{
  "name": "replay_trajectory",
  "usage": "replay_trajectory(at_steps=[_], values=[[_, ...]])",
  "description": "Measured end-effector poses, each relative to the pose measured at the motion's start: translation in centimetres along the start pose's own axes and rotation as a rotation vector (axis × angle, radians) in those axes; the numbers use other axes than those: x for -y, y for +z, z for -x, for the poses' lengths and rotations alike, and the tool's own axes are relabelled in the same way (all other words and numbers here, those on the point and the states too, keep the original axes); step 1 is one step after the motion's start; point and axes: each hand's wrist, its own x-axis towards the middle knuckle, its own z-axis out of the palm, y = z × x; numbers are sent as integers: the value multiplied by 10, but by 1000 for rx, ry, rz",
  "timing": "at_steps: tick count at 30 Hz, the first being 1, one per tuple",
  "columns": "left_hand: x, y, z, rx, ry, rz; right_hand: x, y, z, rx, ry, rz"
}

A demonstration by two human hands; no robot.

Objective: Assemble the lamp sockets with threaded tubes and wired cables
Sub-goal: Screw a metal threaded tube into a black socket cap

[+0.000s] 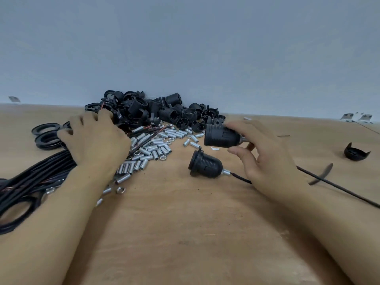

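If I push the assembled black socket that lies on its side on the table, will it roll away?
The lying socket is round, so it probably rolls a little. Its wider collar and attached cable would likely curve and limit the roll. It looks like light plastic.

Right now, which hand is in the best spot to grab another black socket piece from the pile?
The left hand. It already reaches into the pile of black socket parts at the near-left edge. The right hand is busy holding an assembled lamp socket.
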Motion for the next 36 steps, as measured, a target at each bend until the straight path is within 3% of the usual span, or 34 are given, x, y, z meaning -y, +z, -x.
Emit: replay_trajectory(at_steps=[3, 5, 10, 14, 20, 22, 26, 31, 36], values=[[21, 4, -12, 180, -162, -59, -1, 2, 2, 20, 50, -5], [29, 7, -17, 217, -176, -35, -2, 0, 1, 20, 78, -1], [35, 11, -25, 119, -220, 59, -3, -1, 2, 43, 115, -12], [39, 16, -27, 106, -117, 130, -4, 0, 2, 58, 139, -29], [31, 6, -25, -155, -27, 272, -5, 0, 1, 49, 142, -26], [31, 6, -27, -175, -18, 314, -6, -1, 2, 41, 151, -27], [36, 12, -29, -60, -72, 173, -7, -1, 1, 45, 160, -25], [47, 10, -32, -103, -217, 74, -8, -2, 2, 59, 169, -4], [55, 14, -43, 204, -326, -64, -9, -2, 1, 82, 197, -9]])
